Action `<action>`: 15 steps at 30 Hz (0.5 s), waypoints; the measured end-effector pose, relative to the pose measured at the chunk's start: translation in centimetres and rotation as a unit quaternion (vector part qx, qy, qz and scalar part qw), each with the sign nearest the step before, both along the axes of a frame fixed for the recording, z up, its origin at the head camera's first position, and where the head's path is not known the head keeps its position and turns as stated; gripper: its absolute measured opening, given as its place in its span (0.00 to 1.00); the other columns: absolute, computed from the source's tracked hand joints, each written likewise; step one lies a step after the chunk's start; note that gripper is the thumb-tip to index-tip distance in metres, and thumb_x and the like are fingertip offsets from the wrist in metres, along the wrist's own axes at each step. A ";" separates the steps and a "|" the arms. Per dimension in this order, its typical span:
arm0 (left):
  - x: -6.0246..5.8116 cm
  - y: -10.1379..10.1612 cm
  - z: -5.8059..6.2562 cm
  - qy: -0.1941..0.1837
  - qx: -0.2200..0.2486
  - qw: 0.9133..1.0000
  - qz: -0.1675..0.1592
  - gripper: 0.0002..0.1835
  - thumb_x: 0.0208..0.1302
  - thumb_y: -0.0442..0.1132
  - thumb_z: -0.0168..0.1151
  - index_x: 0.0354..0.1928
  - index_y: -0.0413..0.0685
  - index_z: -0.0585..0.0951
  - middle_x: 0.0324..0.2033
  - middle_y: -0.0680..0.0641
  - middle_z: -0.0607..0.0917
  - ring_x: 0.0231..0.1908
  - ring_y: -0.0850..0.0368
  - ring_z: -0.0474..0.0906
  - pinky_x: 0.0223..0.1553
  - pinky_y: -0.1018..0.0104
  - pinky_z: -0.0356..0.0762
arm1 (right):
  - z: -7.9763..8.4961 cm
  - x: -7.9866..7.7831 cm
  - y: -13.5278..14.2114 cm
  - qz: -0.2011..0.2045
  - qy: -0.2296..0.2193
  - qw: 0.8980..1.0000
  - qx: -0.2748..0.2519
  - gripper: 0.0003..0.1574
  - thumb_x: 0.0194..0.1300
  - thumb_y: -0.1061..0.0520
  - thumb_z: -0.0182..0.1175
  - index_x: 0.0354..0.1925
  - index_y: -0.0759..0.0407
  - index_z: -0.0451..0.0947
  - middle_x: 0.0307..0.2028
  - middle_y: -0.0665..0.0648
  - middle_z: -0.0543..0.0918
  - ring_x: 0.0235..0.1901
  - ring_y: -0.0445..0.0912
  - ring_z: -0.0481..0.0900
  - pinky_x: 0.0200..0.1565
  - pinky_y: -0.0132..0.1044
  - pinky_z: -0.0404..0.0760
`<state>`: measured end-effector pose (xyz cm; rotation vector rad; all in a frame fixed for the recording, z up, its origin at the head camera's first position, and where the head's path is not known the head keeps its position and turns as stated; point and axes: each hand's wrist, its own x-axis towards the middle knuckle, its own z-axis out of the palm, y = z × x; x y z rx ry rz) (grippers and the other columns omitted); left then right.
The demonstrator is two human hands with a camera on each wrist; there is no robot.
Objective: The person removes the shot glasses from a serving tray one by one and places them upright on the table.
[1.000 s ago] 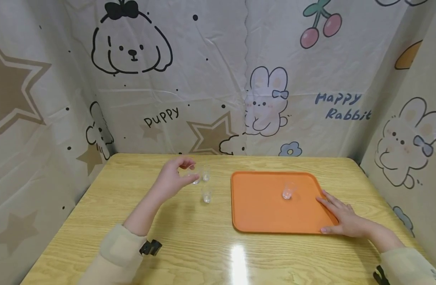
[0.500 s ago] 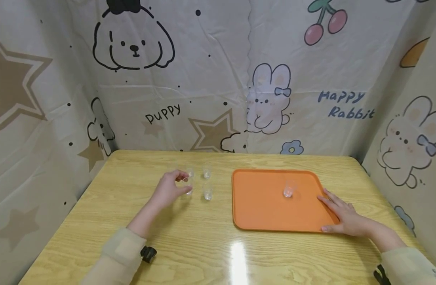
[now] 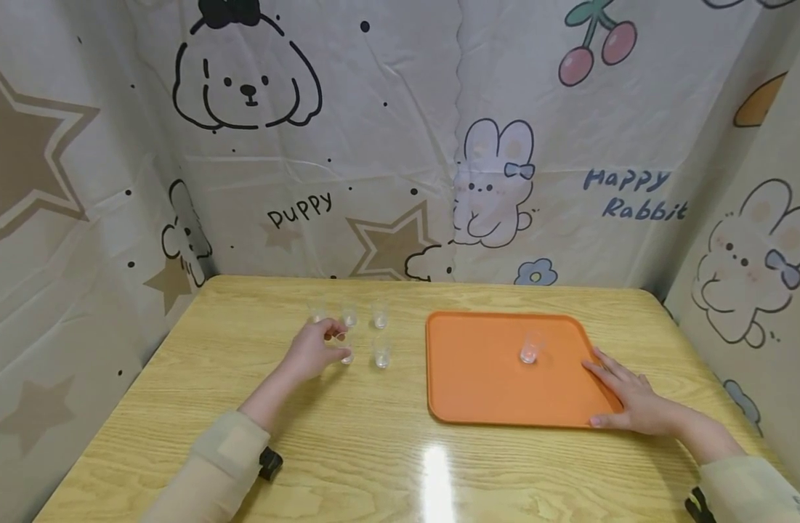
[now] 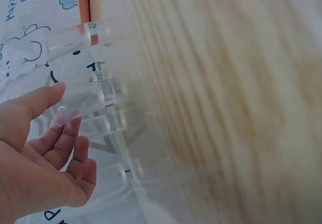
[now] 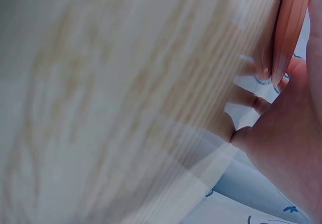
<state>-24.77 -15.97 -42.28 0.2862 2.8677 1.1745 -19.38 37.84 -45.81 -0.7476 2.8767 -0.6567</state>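
My left hand (image 3: 313, 349) is at a small clear shot glass (image 3: 346, 352) standing on the table. In the left wrist view, the thumb and fingers of this hand (image 4: 45, 153) pinch the rim of the glass (image 4: 83, 100), whose base is right at the tabletop. Another glass (image 3: 382, 352) stands just to its right, with three more behind, including one at the back right (image 3: 380, 316). My right hand (image 3: 641, 403) rests with spread fingers on the right edge of an orange tray (image 3: 471, 378). One clear glass (image 3: 529, 349) stands on the tray.
The wooden table (image 3: 347, 465) ends at the back against a printed cloth (image 3: 386, 167), which also hangs along both sides. A strip of light reflects off the tabletop in front of the tray.
My left hand has come nearer and a little to the left with its glass, then lowered it beside the front glass. The right hand stays on the tray edge. The view shifts slightly.
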 end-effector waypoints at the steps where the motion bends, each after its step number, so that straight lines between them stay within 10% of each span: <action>1: 0.0 0.0 0.0 0.002 -0.001 1.000 0.000 0.21 0.50 0.38 0.66 0.47 0.40 0.74 0.41 0.46 0.78 0.46 0.48 0.69 0.48 0.55 0.68 | 0.0 0.0 0.0 0.000 0.000 1.000 0.001 0.54 0.48 0.44 0.66 0.65 0.61 0.52 0.67 0.65 0.40 0.60 0.71 0.48 0.42 0.75 0.46; 15: 0.9 0.6 1.8 0.012 0.001 1.000 0.010 0.36 0.47 0.47 0.69 0.58 0.46 0.66 0.52 0.46 0.73 0.51 0.47 0.65 0.47 0.54 0.68 | 0.0 -0.1 -0.1 -0.002 -0.005 1.000 0.001 0.54 0.48 0.44 0.66 0.65 0.61 0.52 0.67 0.66 0.41 0.59 0.72 0.48 0.42 0.75 0.45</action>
